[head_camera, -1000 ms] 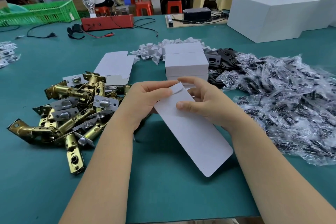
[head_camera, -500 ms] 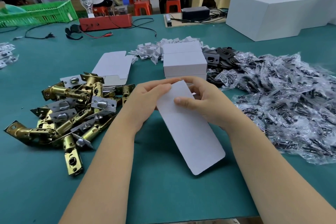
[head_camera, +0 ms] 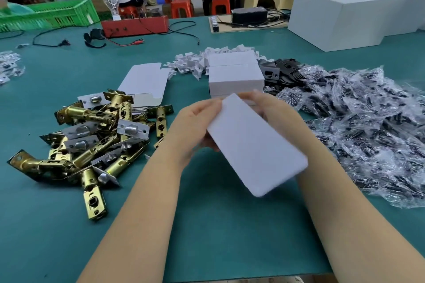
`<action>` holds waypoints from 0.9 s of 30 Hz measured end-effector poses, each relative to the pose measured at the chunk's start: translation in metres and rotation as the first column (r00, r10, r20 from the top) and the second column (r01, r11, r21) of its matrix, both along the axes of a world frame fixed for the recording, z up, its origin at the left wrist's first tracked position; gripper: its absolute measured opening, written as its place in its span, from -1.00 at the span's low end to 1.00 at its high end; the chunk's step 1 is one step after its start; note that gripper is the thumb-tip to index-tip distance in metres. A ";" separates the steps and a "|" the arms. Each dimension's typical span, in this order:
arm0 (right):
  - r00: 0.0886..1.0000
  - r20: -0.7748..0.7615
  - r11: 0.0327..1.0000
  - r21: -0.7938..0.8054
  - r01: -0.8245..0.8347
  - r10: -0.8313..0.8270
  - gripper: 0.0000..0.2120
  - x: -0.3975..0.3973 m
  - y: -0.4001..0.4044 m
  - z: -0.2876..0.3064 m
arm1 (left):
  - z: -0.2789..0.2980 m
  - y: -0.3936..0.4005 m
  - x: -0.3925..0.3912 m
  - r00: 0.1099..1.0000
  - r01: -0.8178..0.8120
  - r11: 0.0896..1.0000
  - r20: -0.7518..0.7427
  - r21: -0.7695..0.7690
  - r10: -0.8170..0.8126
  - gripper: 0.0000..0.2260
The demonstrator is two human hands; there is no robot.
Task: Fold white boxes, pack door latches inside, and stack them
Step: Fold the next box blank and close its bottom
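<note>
both hands held one white box point(head_camera: 257, 145) up over the green table point(head_camera: 207, 225), just in front of the person. the left hand point(head_camera: 193, 126) gripped its far left edge w/ fingers curled under it. the right hand point(head_camera: 273, 110) held the far right end, fingers wrapped behind the box, so cannot see them all. the box looked closed on the side we see, a bit blurry. cannot tell if a latch was inside.

how far along: looked like early days. a small stack of done boxes point(head_camera: 235, 76) sat just behind the hands, only 2 or 3 high. a flat unfolded box point(head_camera: 143, 80) lay to the left of that stack, touching the latch pile. lots still to do, i think: a big pile of gold door latches point(head_camera: 96, 138) sat on the left, near the left arm, not packed yet. on the right was a huge heap of little plastic bags point(head_camera: 368, 126) w/ dark bits in them, and some black plates point(head_camera: 280, 69) next to the stack. small white card bits point(head_camera: 195, 62) lay behind.

next job prob: put this box on the stack, or finish closing it.
</note>
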State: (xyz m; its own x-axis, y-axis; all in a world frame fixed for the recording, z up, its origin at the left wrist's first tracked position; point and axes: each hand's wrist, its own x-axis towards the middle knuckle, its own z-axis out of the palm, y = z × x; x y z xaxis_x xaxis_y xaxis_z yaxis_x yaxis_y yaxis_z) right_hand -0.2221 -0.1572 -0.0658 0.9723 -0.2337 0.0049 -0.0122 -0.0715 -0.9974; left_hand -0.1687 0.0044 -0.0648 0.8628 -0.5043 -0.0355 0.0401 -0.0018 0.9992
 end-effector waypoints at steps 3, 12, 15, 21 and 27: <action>0.985 0.164 0.994 -0.097 -0.039 0.055 -0.72 -0.007 -0.006 0.004 | 0.005 0.002 0.002 0.961 -0.142 0.982 -0.256 -0.125 0.107 -0.75; 0.944 0.306 0.990 -0.103 -0.093 0.120 -0.72 -0.005 0.008 -0.003 | -0.004 0.003 0.010 0.943 -0.332 0.896 0.133 0.295 0.306 -0.72; 0.977 0.198 0.988 -0.144 -0.051 0.079 -0.66 0.001 0.001 -0.008 | -0.005 0.004 0.014 0.872 -0.470 0.869 0.235 0.152 0.430 -0.73; 0.975 0.217 0.996 0.064 -0.067 0.052 -0.56 0.002 0.006 -0.007 | 0.000 0.001 0.010 0.895 -0.421 0.903 0.127 -0.080 0.428 -0.83; 0.986 0.152 0.995 0.088 0.053 -0.066 -0.61 0.001 0.019 -0.004 | 0.004 -0.005 -0.002 0.926 -0.289 0.955 0.235 -0.066 0.296 -0.63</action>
State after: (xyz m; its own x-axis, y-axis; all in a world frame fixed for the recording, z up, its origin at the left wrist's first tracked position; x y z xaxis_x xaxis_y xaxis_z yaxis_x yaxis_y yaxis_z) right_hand -0.2212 -0.1380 -0.0699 0.9456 -0.2971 0.1324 0.1413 0.0085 -0.9899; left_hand -0.1707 -0.0009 -0.0610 0.9531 -0.2262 0.2011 -0.2057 0.0033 0.9786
